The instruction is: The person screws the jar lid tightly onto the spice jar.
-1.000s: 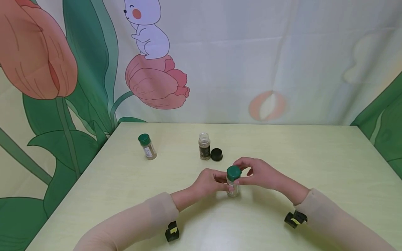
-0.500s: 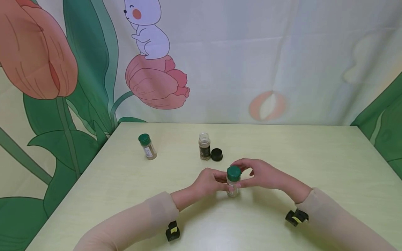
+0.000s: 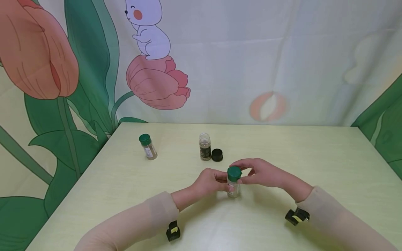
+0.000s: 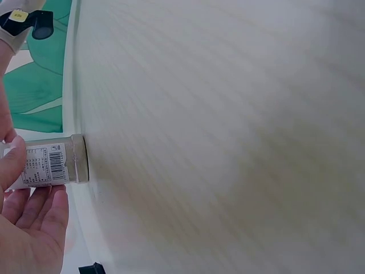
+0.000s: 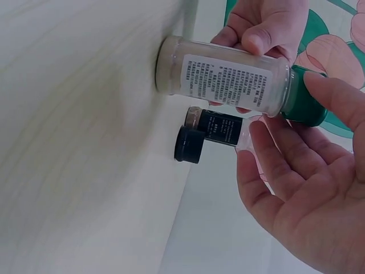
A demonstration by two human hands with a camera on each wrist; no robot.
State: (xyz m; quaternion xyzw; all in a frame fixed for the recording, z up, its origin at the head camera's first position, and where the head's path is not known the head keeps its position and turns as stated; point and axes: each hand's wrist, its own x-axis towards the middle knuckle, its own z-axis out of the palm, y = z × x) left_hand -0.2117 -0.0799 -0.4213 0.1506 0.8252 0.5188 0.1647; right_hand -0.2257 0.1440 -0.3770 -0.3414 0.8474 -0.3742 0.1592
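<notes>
A clear spice jar (image 5: pixel 228 80) with a white label and a green cap (image 3: pixel 234 173) stands upright on the table, below the middle of the head view. My left hand (image 3: pixel 207 183) grips the jar's body from the left, thumb on the near side and fingers behind. From the right, my right hand (image 3: pixel 263 173) pinches the green cap between thumb and fingers. The right wrist view shows that thumb (image 5: pixel 336 97) against the cap and the fingertips on its other side. The cap sits on the jar's neck. In the left wrist view the cap is out of frame.
Farther back stands an open spice jar (image 3: pixel 205 150) with a dark label, its black cap (image 3: pixel 217 155) right beside it. Another green-capped jar (image 3: pixel 148 147) is at the back left. A printed cloth (image 3: pixel 220 69) hangs behind the table (image 3: pixel 314 157).
My right hand has shifted slightly around the green cap, its thumb dipping and then rising again. My left hand and the jar stay where they were.
</notes>
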